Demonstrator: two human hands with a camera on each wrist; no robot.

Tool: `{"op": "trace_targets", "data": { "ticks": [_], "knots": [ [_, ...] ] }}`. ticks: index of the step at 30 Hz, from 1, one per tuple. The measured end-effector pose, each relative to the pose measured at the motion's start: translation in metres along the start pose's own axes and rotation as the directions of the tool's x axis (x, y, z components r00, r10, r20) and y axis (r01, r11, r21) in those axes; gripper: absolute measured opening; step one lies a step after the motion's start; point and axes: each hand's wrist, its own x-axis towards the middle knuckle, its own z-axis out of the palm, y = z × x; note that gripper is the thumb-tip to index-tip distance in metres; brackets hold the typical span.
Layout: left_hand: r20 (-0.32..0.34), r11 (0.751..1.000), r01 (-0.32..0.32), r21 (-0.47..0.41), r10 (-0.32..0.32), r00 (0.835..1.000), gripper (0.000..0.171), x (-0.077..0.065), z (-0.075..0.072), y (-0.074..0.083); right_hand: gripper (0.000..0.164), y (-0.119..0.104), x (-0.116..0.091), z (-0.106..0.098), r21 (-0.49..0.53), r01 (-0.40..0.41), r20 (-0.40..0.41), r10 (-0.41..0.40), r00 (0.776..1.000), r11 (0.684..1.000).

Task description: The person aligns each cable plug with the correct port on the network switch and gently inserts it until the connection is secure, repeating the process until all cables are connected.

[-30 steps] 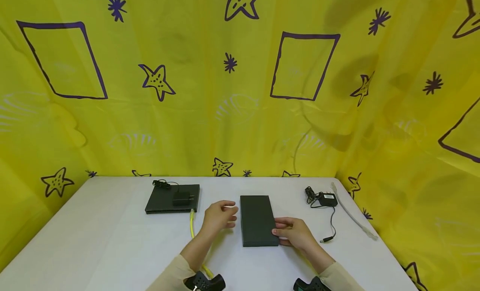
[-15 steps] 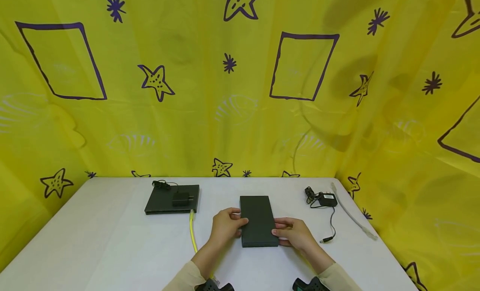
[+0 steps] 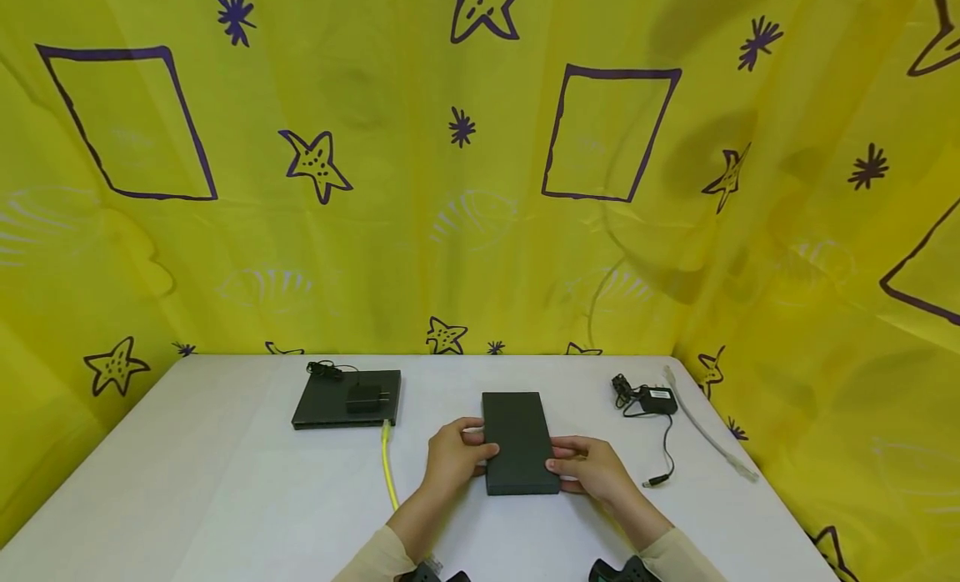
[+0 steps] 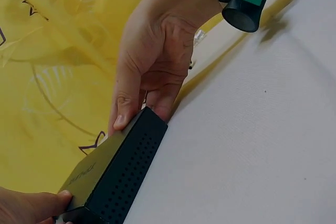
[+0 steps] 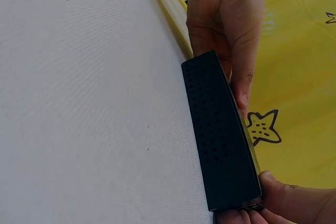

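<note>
A flat black box with rows of small vent holes along one side lies on the white table in front of me. My left hand grips its left edge, the thumb on top and the other fingers at the side. At the opposite edge my right hand pinches the box the same way. The vented side of the black box shows in the left wrist view, with faint lettering on top. In the right wrist view my right thumb presses near a corner; the fingers underneath are partly hidden.
Back left lies a thin black device bearing a black power adapter, with a yellow network cable at its front edge. Another adapter with its cord and a grey network cable lie at the right. Yellow curtains surround the table.
My left hand has moved right from beside the black box and taken hold of its left edge. The right hand and the box have barely moved.
</note>
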Motion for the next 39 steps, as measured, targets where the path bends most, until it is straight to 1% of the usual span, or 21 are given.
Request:
{"op": "trace_targets", "data": {
  "ticks": [7, 11, 15, 18, 20, 23, 27, 32, 34, 39],
  "knots": [
    [-0.008, 0.999, 0.024, -0.022, -0.024, 1.000, 0.049, -0.001, 0.001, 0.001, 0.049, -0.002, 0.000, -0.002, -0.018, 0.014, 0.030, -0.013, 0.999, 1.000],
    [-0.007, 0.999, 0.022, -0.028, -0.022, 1.000, 0.049, -0.001, 0.002, 0.000, 0.045, -0.005, 0.007, -0.007, -0.040, -0.018, 0.051, 0.020, 0.998, 0.999],
    [-0.011, 0.999, 0.021, -0.027, -0.022, 1.000, 0.048, 0.000, 0.003, -0.002, 0.044, -0.014, 0.021, -0.013, -0.049, -0.033, 0.048, 0.035, 0.998, 0.998],
    [-0.017, 0.999, 0.025, -0.026, -0.026, 1.000, 0.048, 0.000, 0.003, -0.003, 0.045, -0.024, 0.037, -0.016, -0.032, -0.026, 0.044, 0.027, 0.999, 0.999],
    [-0.018, 0.999, 0.027, -0.028, -0.027, 0.999, 0.048, 0.001, 0.003, -0.003, 0.047, -0.031, 0.049, -0.018, -0.016, -0.025, 0.060, 0.026, 0.998, 1.000],
    [-0.018, 0.999, 0.030, -0.030, -0.031, 0.999, 0.048, 0.001, 0.003, -0.003, 0.047, -0.041, 0.065, -0.017, 0.002, -0.048, 0.067, 0.048, 0.997, 0.999],
    [-0.020, 0.999, 0.033, -0.020, -0.034, 0.999, 0.048, 0.001, 0.003, -0.003, 0.047, -0.047, 0.082, -0.012, -0.014, -0.087, 0.056, 0.088, 0.995, 0.996],
    [-0.026, 0.999, 0.035, -0.019, -0.036, 0.999, 0.048, 0.000, 0.003, -0.003, 0.041, -0.046, 0.091, -0.007, -0.012, -0.123, 0.043, 0.124, 0.991, 0.992],
    [-0.028, 0.999, 0.033, -0.021, -0.034, 0.999, 0.047, 0.000, 0.003, -0.003, 0.038, -0.045, 0.093, -0.006, -0.004, -0.137, 0.041, 0.137, 0.990, 0.991],
    [-0.028, 1.000, 0.025, -0.011, -0.025, 0.999, 0.047, -0.001, 0.003, -0.004, 0.036, -0.043, 0.094, -0.005, -0.023, -0.162, 0.042, 0.163, 0.986, 0.986]
  ]
}}
